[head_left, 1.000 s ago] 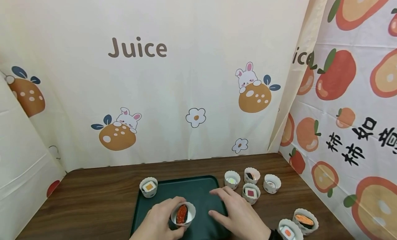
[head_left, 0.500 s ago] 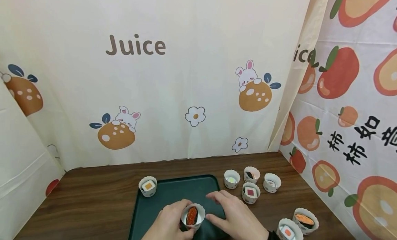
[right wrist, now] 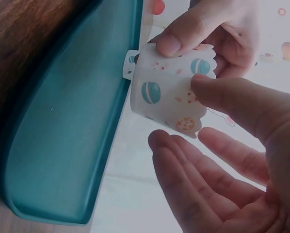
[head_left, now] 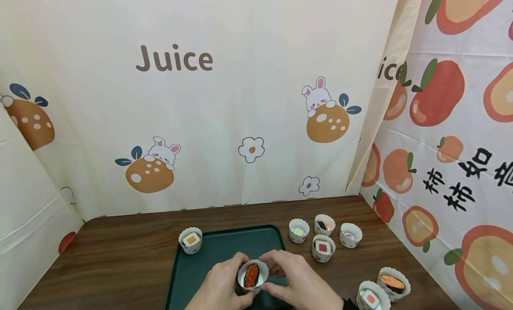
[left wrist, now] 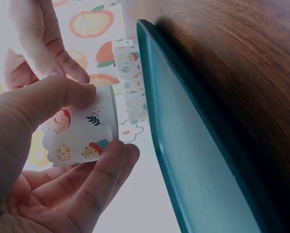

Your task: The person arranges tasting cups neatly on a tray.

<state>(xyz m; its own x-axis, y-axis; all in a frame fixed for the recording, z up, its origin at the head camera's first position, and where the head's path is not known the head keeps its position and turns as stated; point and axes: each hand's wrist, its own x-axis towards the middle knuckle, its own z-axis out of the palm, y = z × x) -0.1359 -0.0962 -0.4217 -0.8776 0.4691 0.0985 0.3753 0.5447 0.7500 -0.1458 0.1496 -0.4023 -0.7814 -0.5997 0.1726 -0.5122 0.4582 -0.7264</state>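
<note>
A paper baking cup [head_left: 264,275] printed with small pictures holds a sushi piece [head_left: 252,275] topped with red roe, above the green tray. My left hand [head_left: 222,281] grips the cup from its left side. In the left wrist view, thumb and fingers press on opposite sides of the cup [left wrist: 79,131]. My right hand [head_left: 298,276] is at the cup's right side, fingers bent loosely. In the right wrist view, its thumb overlaps the scalloped rim of the cup [right wrist: 169,85], while the other fingers are spread below, apart from the wall.
The green tray [head_left: 224,245] lies under both hands on the wooden table [head_left: 120,256]. A cup with a yellow-centred roll [head_left: 190,241] stands at its far left corner. Several filled cups [head_left: 323,248] stand to the right, with two more [head_left: 394,284] nearer. Printed curtains [head_left: 248,100] hang behind.
My left hand has carried the roe sushi cup rightward over the tray. The right hand's fingers have come from well apart to the cup's rim.
</note>
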